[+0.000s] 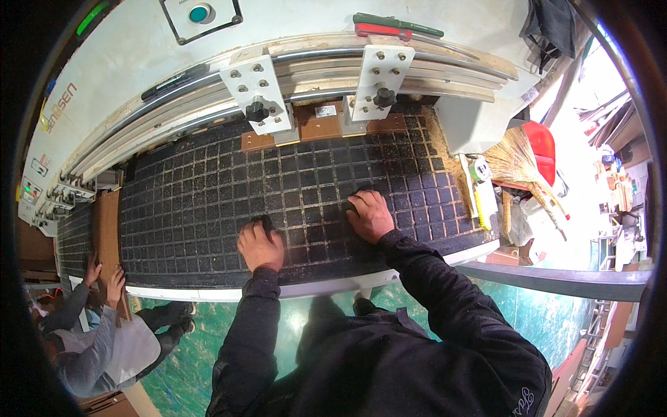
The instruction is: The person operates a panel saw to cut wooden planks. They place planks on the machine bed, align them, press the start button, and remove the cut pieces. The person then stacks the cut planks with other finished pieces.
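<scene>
Both hands rest over the black gridded machine bed (pixel 208 208), which is dusted with sawdust. My left hand (pixel 260 245) is curled over a small black object (pixel 266 222) at the bed's middle. To the right, my right hand (pixel 371 215) is bent over something dark, mostly hidden beneath its fingers; what it is I cannot tell. Beyond the hands, a brown wooden strip (pixel 319 128) with holes lies along the bed's far side, under two white clamp brackets (pixel 255 94) (pixel 383 81) with black knobs. These brackets are mounted on metal rails.
At left, a co-worker's hands (pixel 114 285) touch a long brown board (pixel 108 229) on the bed. Screwdrivers (pixel 383 31) lie above the rails. A tape measure (pixel 478 170), a yellow-bristled brush (pixel 480 211) and a straw broom (pixel 513 156) are at right. A grey bar (pixel 552 281) juts out to the right.
</scene>
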The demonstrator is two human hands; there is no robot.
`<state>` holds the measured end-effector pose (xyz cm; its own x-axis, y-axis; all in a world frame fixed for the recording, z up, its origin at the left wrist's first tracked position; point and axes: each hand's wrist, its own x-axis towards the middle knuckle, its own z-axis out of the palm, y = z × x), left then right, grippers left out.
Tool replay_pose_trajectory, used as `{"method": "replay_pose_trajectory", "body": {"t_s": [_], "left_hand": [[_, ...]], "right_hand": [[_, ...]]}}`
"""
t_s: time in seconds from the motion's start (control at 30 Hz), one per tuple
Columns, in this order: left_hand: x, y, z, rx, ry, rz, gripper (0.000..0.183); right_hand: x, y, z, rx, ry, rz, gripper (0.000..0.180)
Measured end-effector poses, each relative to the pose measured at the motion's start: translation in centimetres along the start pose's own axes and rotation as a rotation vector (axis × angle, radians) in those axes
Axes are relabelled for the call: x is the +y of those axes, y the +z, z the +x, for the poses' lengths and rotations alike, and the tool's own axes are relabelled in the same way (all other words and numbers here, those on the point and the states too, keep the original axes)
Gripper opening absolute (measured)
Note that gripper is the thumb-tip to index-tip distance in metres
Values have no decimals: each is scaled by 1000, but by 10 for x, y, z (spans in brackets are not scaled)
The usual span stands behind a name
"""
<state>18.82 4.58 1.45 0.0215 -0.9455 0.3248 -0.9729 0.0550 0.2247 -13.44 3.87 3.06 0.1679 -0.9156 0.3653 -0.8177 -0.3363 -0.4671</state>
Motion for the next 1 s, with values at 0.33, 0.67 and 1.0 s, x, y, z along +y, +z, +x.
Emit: {"method": "replay_pose_trajectory", "body": {"t_s": [0.33, 0.67, 1.0], "left_hand": [[-1, 1, 1, -33, -25, -13, 48], [1, -3, 2, -38, -21, -43, 48], [-3, 0, 0, -42, -15, -50, 49]], "right_hand": [[-4, 3, 1, 10, 3, -25, 39], [-37, 30, 69, 182, -98, 45, 36], [7, 93, 193, 135, -48, -352, 50]]}}
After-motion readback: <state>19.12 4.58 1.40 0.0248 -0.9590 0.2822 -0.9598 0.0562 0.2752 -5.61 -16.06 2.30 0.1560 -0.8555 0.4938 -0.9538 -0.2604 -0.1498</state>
